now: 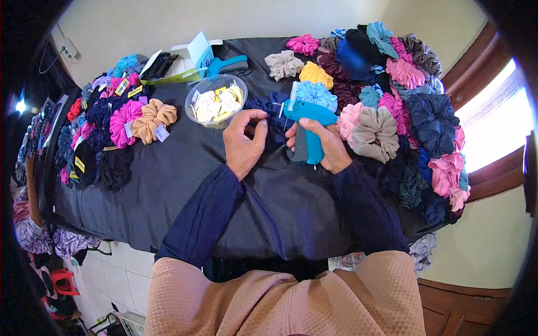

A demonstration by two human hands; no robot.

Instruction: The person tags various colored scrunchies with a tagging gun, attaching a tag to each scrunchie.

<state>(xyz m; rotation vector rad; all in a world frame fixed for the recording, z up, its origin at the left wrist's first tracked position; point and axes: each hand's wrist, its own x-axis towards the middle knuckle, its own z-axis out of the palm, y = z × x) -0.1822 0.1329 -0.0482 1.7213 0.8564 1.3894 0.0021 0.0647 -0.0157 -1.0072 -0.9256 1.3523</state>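
Over on the left, scrunchies with tags (pixel 120 126) sit heaped on the black table cover (pixel 162 185), a tan scrunchie (pixel 154 120) at the near edge of the pile; next comes the clear bowl (pixel 241 88) of loose tags, just beyond the left hand (pixel 242 143) and handy for a quick pick; that left hand is bent, thumb and forefinger drawn near each other at the edge of the dark navy scrunchie (pixel 276 132), though whether they pinch cloth or a tag I cannot tell; the navy piece itself lies between the two hands, right by the gun's nose; and here is the business end, the teal tagging gun (pixel 310 112), with the right hand (pixel 330 147) wrapped firmly round its handle; the two hands are near, not touching; good form here, I'd judge, means holding the fabric flat and steady, fingertips well off the needle's line, the trigger squeezed once and fully; farther right, a grey scrunchie (pixel 374 133) crowds the gun hand, so a little elbow room would help.
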